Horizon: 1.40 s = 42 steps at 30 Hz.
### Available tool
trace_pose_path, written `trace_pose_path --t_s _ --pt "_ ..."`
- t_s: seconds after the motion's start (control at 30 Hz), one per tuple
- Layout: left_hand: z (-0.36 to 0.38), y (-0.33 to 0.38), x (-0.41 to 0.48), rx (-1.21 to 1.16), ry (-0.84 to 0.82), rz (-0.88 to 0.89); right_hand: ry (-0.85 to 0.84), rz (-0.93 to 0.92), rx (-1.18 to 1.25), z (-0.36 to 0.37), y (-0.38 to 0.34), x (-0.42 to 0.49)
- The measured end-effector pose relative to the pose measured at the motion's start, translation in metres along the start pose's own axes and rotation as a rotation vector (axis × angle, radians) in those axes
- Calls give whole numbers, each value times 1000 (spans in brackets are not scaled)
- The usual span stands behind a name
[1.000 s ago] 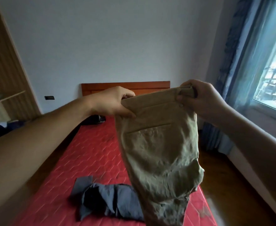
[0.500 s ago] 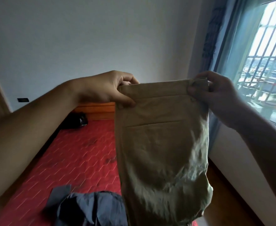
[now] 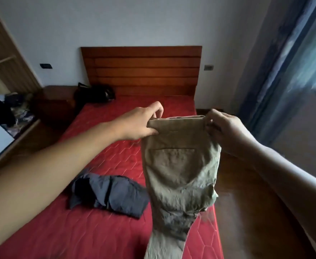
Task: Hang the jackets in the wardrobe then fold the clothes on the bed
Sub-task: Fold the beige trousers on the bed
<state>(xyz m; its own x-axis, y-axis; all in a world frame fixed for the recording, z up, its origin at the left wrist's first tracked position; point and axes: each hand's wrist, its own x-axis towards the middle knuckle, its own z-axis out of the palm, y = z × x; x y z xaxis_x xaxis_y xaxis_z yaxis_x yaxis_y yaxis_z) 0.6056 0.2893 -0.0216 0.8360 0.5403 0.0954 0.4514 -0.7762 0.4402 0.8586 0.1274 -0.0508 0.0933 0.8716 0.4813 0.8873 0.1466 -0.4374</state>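
Observation:
I hold a pair of khaki trousers (image 3: pixel 179 174) up by the waistband over the right side of the red bed (image 3: pixel 101 230). My left hand (image 3: pixel 144 122) pinches the waistband's left corner, and my right hand (image 3: pixel 222 129) pinches its right corner. The trousers hang doubled lengthwise, back pocket facing me, legs running out of the bottom of the frame. A crumpled dark grey garment (image 3: pixel 108 195) lies on the mattress, left of the trousers.
A wooden headboard (image 3: pixel 142 68) stands against the far wall, with a black bag (image 3: pixel 95 94) at the bed's top left corner. A wooden nightstand (image 3: pixel 56 103) and a shelf with clothes (image 3: pixel 7 109) are at the left. Wooden floor (image 3: pixel 247 212) and blue curtains (image 3: pixel 277 71) are at the right.
The view has tilted down, so the whole bed and headboard show again. Both hands keep their hold on the waistband, and the trousers now hang lower over the bed.

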Motion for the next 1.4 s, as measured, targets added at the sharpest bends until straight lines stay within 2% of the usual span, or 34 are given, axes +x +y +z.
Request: trace_pose_path --t_s 0.13,0.27,0.43,0.6,0.7,0.77,0.83,0.97,1.17,1.27,1.4 --pt "62 -31 10 94 -80 34 -211 -84 -90 47 48 -12" --pt "113 -73 28 71 -182 56 -386 12 -162 94 85 -19" --pt "177 -129 55 52 -311 16 -568 21 -186 148 132 -26" --pt "190 -168 122 135 -321 -8 -550 10 -273 185 185 22" --pt "179 -189 197 236 -257 -32 -527 224 -457 205 225 85" --pt "179 -204 235 293 -246 -193 -545 351 -541 219 248 115" --pt "198 -217 245 253 -270 -323 -573 399 -595 238 254 119" --pt "290 -233 193 80 -374 -322 -750 463 -523 299 248 34" --pt "437 -252 77 -151 -541 -435 -1074 787 -213 388 249 -155" --pt "501 -264 29 -200 -575 -501 -1097 874 -141 426 251 -223" --pt "577 -278 -37 -256 -642 -617 -1022 1056 27 471 244 -298"
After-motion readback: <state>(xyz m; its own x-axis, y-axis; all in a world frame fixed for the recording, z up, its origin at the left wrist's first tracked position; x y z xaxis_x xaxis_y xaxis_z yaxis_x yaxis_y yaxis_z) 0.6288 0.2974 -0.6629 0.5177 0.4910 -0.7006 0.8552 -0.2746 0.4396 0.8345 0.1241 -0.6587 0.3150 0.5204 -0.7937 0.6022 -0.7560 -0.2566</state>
